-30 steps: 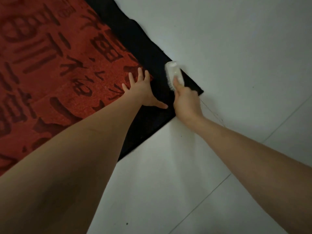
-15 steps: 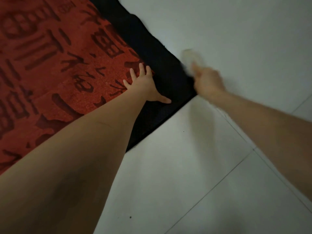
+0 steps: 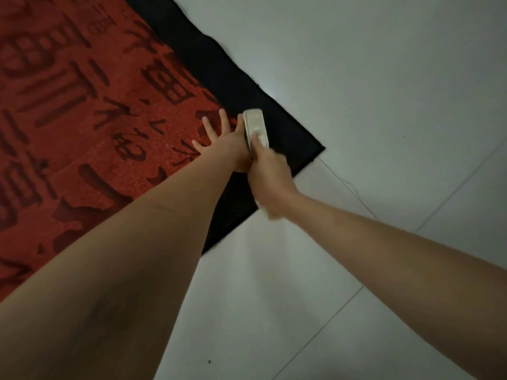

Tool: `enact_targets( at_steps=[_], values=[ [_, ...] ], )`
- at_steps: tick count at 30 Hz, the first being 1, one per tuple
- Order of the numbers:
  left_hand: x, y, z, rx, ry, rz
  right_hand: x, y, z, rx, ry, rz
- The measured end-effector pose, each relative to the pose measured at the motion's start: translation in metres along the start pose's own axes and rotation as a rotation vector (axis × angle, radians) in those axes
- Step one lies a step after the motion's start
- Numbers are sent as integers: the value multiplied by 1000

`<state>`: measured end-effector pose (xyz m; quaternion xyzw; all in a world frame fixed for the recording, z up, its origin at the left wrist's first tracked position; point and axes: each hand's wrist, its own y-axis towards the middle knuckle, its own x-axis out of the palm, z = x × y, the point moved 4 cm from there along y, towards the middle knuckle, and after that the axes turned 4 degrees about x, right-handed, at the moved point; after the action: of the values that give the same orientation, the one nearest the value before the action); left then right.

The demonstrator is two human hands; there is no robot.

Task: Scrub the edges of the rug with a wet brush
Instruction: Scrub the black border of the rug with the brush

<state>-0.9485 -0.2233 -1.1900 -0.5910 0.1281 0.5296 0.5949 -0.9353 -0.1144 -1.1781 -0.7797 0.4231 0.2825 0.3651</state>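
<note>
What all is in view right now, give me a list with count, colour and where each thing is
rug: one, red with dark characters and a black border, on the floor at left
scrub brush: one, whitish, over the black border near the rug's corner
tiled floor: one, pale grey, right and bottom
left hand: one, fingers spread flat on the rug
right hand: one, grips the brush

The rug is cloth: its red field has a rough, grainy pile with darker figures pressed into it, and its black border looks matt and finer, with a slightly frayed edge. The brush has a pale, smooth plastic back with a faint sheen. The floor is smooth, light tile, softly glossy.
</note>
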Motion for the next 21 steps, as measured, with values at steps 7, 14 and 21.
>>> enact_targets(
  at_steps=[7,14,21],
  values=[
    [0,-6,5,36,59,-58,-54,50,36,222,-12,170],
    [-5,1,10,7,87,-92,-54,21,45,39,-79,109],
    [-7,11,15,301,283,-9,-40,5,32,-14,-74,50]
  ],
)
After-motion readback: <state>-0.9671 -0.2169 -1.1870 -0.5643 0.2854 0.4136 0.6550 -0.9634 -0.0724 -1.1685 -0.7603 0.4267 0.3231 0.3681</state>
